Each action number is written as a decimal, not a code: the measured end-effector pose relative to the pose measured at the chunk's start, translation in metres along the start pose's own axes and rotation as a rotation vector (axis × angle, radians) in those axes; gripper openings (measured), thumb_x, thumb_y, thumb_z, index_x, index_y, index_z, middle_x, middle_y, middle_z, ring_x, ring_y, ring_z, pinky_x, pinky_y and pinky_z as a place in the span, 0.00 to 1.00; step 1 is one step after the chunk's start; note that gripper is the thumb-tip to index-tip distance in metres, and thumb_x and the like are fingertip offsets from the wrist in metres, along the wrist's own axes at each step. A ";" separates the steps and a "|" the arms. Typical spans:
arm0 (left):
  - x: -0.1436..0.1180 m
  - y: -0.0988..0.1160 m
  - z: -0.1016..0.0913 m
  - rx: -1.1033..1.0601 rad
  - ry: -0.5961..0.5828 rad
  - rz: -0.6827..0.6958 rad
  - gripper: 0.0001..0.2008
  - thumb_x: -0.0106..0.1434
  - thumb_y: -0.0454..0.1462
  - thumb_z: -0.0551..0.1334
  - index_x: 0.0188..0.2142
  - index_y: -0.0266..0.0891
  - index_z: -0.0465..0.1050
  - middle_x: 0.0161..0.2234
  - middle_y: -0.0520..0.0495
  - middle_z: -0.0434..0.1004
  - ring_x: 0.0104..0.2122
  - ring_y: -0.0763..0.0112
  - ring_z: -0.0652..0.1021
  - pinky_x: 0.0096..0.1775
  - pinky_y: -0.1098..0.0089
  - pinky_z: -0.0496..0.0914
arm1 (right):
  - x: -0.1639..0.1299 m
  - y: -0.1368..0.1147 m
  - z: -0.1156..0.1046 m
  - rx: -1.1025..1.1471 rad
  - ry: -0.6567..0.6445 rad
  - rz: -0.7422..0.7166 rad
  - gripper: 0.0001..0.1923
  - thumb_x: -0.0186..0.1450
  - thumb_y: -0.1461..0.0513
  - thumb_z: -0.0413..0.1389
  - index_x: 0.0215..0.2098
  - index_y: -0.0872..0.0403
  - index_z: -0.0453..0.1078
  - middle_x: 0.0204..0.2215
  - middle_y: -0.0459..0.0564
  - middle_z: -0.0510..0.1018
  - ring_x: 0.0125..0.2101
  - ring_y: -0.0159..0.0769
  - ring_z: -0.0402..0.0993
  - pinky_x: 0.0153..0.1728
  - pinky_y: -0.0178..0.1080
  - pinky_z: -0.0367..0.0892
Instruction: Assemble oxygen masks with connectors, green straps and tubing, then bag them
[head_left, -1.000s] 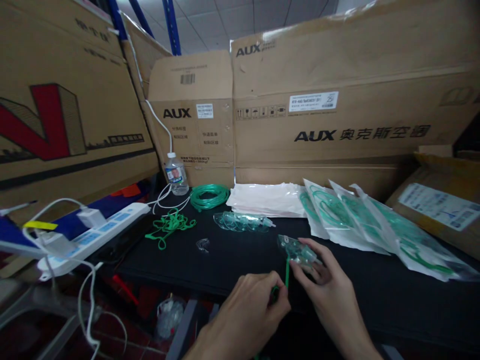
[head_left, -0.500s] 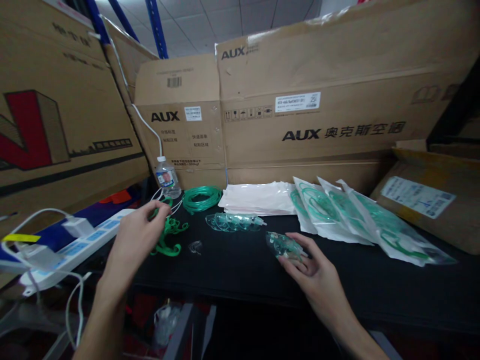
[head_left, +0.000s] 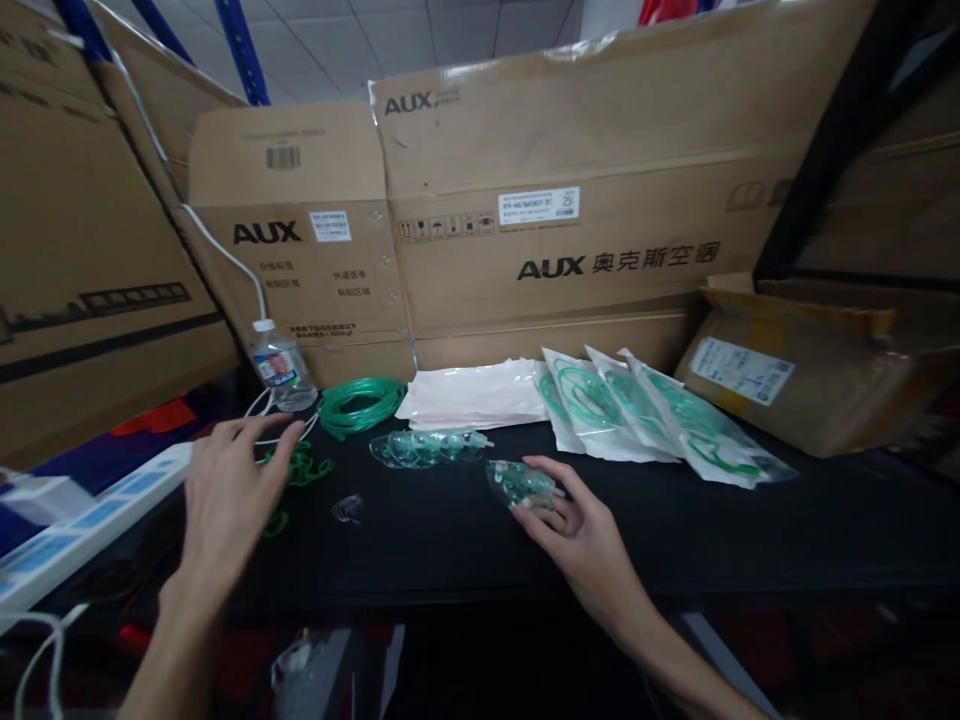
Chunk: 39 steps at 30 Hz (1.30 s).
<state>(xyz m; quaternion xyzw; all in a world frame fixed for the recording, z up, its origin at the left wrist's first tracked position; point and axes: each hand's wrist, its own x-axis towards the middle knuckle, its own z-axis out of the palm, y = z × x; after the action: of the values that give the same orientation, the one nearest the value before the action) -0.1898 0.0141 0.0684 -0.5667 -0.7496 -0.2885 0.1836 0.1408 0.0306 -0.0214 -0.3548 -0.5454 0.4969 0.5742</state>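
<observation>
Two hands are at work over the black bench (head_left: 465, 540). The right hand (head_left: 577, 520) grips a clear face mask (head_left: 521, 485) between thumb and fingertips, mask resting on the bench just at 6 o'clock from a second mask (head_left: 424, 447). The left hand (head_left: 225, 490) is spread, fingers loose, grasping nothing, hovering at the tangle of green straps (head_left: 296, 468) at its 2 o'clock. Judgement: one strap should be singled out with a fingertip pinch at a free end, lifted clear of the tangle, not dragged. Keep the mask pinned flat so its side tab faces the incoming strap. Avoid the small clear clip (head_left: 346, 508) and the white cable (head_left: 262, 420) by the water bottle (head_left: 281, 365).
</observation>
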 end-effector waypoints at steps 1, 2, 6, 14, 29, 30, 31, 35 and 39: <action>-0.008 0.015 -0.001 -0.096 0.021 0.039 0.22 0.71 0.49 0.53 0.49 0.35 0.75 0.47 0.38 0.76 0.49 0.46 0.76 0.52 0.52 0.68 | 0.000 -0.002 0.000 0.005 -0.007 0.008 0.28 0.58 0.57 0.67 0.55 0.52 0.68 0.45 0.54 0.79 0.41 0.38 0.81 0.44 0.38 0.76; -0.017 0.033 0.000 -0.222 0.016 0.089 0.20 0.71 0.48 0.54 0.46 0.37 0.76 0.46 0.41 0.77 0.46 0.50 0.77 0.50 0.55 0.69 | 0.000 -0.003 0.000 0.011 -0.012 0.014 0.28 0.58 0.58 0.67 0.55 0.52 0.68 0.45 0.53 0.78 0.40 0.37 0.81 0.44 0.38 0.76; -0.062 0.111 0.017 -0.636 -0.215 0.465 0.10 0.70 0.43 0.59 0.42 0.43 0.78 0.43 0.47 0.79 0.44 0.62 0.77 0.50 0.64 0.69 | -0.001 -0.004 -0.001 0.070 -0.050 0.029 0.31 0.57 0.61 0.67 0.58 0.50 0.66 0.48 0.53 0.77 0.41 0.36 0.81 0.45 0.38 0.76; -0.082 0.163 0.055 -0.797 -0.328 0.449 0.06 0.66 0.39 0.65 0.42 0.42 0.76 0.40 0.47 0.80 0.43 0.61 0.76 0.46 0.63 0.71 | -0.008 -0.010 -0.008 0.101 -0.100 -0.050 0.32 0.60 0.64 0.62 0.62 0.47 0.64 0.55 0.54 0.75 0.49 0.40 0.79 0.52 0.43 0.73; -0.068 0.154 0.052 -1.227 -0.806 0.009 0.20 0.69 0.50 0.56 0.36 0.38 0.78 0.34 0.47 0.78 0.38 0.64 0.76 0.45 0.67 0.70 | -0.004 -0.016 -0.018 -0.054 -0.079 -0.081 0.21 0.62 0.65 0.65 0.52 0.44 0.71 0.50 0.48 0.73 0.52 0.37 0.74 0.50 0.37 0.73; -0.067 0.153 0.051 -1.249 -0.804 -0.034 0.21 0.69 0.51 0.56 0.33 0.37 0.77 0.32 0.48 0.77 0.37 0.65 0.75 0.43 0.68 0.70 | -0.004 -0.016 -0.019 -0.106 -0.098 -0.109 0.20 0.62 0.65 0.64 0.52 0.44 0.72 0.51 0.48 0.73 0.53 0.38 0.73 0.51 0.37 0.73; -0.067 0.153 0.051 -1.268 -0.803 -0.066 0.21 0.68 0.51 0.58 0.30 0.37 0.77 0.31 0.48 0.76 0.35 0.66 0.74 0.42 0.69 0.69 | -0.004 -0.017 -0.020 -0.153 -0.113 -0.140 0.19 0.63 0.66 0.64 0.51 0.44 0.73 0.52 0.48 0.72 0.53 0.38 0.73 0.51 0.37 0.73; -0.069 0.152 0.051 -1.348 -0.847 -0.119 0.21 0.63 0.52 0.63 0.27 0.36 0.75 0.30 0.48 0.75 0.33 0.67 0.72 0.37 0.70 0.70 | -0.004 -0.016 -0.023 -0.309 -0.122 -0.276 0.18 0.63 0.66 0.65 0.50 0.45 0.74 0.50 0.50 0.76 0.53 0.40 0.74 0.54 0.41 0.71; -0.070 0.149 0.050 -1.322 -0.881 -0.068 0.19 0.64 0.51 0.62 0.31 0.36 0.77 0.32 0.48 0.76 0.33 0.67 0.72 0.37 0.70 0.69 | -0.006 -0.012 -0.023 -0.406 -0.143 -0.430 0.21 0.65 0.66 0.63 0.54 0.44 0.73 0.52 0.51 0.79 0.53 0.41 0.75 0.56 0.44 0.71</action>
<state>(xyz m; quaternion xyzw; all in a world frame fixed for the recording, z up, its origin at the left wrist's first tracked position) -0.0246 0.0229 0.0215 -0.5971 -0.4433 -0.4283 -0.5133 0.1664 0.0248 -0.0157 -0.3029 -0.7351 0.2685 0.5439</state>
